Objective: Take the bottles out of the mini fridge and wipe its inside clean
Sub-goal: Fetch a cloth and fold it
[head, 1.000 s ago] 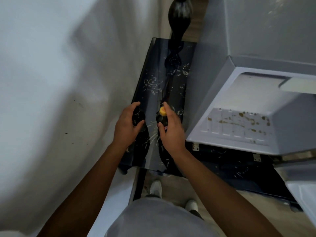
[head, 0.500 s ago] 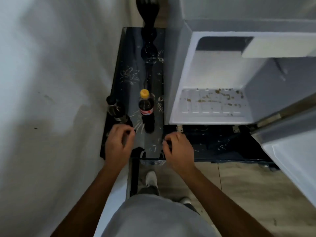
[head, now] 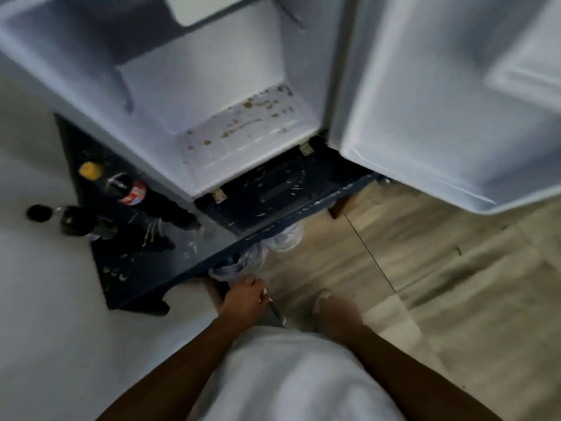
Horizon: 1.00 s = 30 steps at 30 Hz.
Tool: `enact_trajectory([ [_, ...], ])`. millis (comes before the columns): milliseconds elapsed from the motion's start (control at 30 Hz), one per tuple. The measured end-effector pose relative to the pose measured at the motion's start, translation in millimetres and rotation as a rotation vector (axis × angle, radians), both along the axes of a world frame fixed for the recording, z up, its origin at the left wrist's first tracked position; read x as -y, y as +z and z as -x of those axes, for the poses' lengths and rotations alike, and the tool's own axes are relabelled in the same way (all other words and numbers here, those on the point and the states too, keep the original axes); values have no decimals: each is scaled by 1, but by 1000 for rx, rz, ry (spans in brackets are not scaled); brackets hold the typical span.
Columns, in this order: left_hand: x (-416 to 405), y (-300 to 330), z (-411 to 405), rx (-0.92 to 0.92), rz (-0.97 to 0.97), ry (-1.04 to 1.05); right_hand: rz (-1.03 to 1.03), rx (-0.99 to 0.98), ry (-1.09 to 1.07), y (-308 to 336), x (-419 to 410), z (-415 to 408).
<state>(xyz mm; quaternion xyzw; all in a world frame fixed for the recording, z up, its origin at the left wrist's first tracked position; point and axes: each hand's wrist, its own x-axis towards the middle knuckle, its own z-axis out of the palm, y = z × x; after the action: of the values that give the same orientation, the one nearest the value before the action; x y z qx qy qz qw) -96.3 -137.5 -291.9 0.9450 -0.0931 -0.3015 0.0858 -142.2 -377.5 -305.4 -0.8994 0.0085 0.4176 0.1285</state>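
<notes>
The mini fridge stands open with no bottles inside, and brown stains spot its white floor. Its door swings out to the right. Two bottles stand on the dark table left of the fridge: a cola bottle with a yellow cap, and a dark bottle with a black cap. My left hand is low at the table's front edge, fingers curled against a crumpled clear plastic bag under the table. My right hand is blurred, down near the floor.
A white wall runs along the left, close to the table. Wood-look flooring stretches to the right under the open door. My pale clothing fills the bottom of the view.
The view has swung right and down onto the open fridge. Both hands have dropped from the tabletop to below its front edge, the left now at the plastic bag.
</notes>
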Motion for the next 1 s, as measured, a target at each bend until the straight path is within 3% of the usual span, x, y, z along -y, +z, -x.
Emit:
enact_trajectory([
  [200, 57, -1, 10, -107, -27, -309, 46, -111, -203, -2, 34, 47],
  [333, 85, -3, -4, -169, -6, -506, 31, -118, -455, -3, 32, 67],
  [533, 110, -16, -25, -161, -18, -868, 61, 1, -884, 3, 3, 109],
  [800, 139, -28, -7, -149, -67, -1164, 124, 88, -1134, 12, -22, 166],
  [1000, 194, -25, 30, -153, -113, -1384, 40, 50, -1243, 7, -17, 219],
])
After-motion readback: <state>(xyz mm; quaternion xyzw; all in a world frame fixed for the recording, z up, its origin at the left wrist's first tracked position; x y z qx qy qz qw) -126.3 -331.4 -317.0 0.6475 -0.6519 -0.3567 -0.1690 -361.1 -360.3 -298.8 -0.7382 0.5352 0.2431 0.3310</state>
